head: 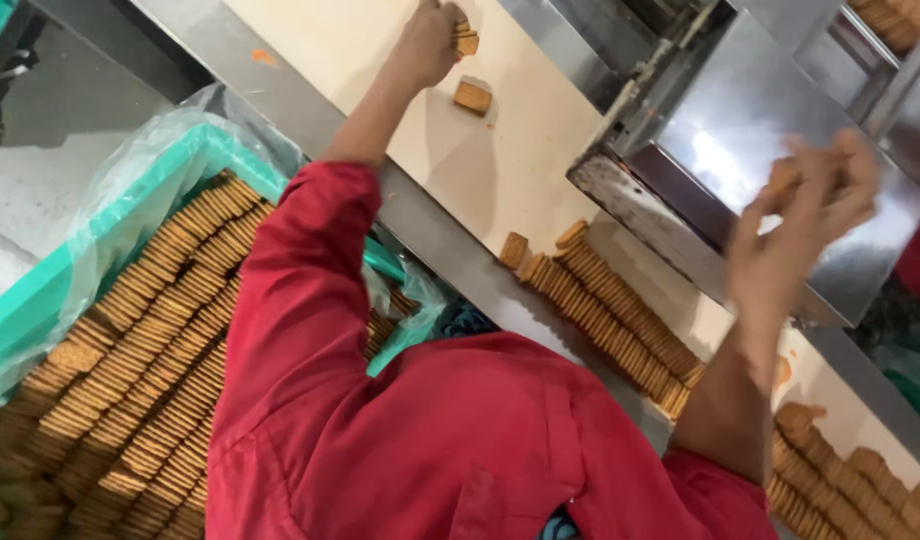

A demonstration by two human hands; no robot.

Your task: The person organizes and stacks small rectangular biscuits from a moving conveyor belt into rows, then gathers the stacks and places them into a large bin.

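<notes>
The left hand [427, 40] pinches a few biscuits [465, 41] at the far end of the cream belt [360, 50]; the blurred right hand [815, 195] grips another small stack [785, 178] in mid-air — a loose squeeze could spill them onto the standing row [610, 320].

You have one view only, from the camera on your head, tilted so the scene runs on a slant and looking steeply down over your own red-sleeved chest and arms, which fill the lower middle. It sits close: the long cream conveyor belt [500, 170] crosses diagonally from upper middle to lower right, and the green plastic crate lined with clear film [50, 290] lies at the left edge. The slanted shiny steel machine housing [750, 130] closes the upper right corner.
</notes>
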